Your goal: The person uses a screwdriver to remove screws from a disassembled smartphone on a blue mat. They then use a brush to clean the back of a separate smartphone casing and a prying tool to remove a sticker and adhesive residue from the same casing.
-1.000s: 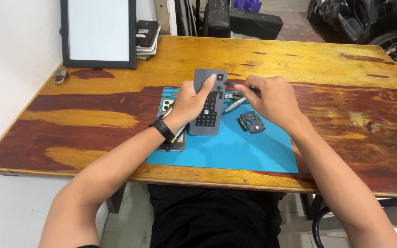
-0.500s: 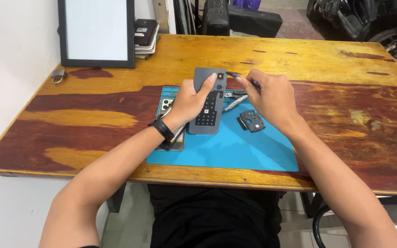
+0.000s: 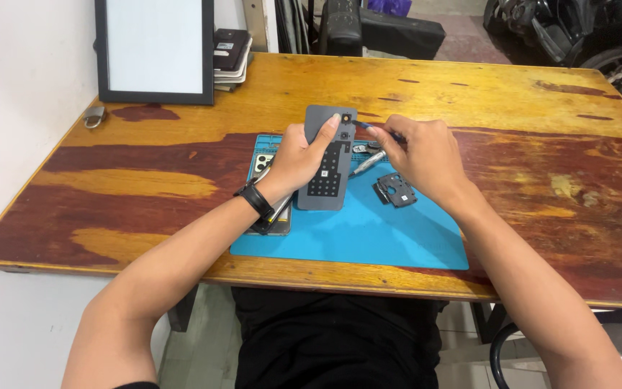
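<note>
Two hands met over the smooth blue mat (image 3: 368,238). The left hand (image 3: 293,158) gripped the flat grey phone panel (image 3: 327,155), at twelve o'clock from the wrist, more upright than before. The right hand (image 3: 420,155) pinched a thin tool (image 3: 376,130), its tip nearer the panel's top.

Phone (image 3: 271,194) half under left wrist
</note>
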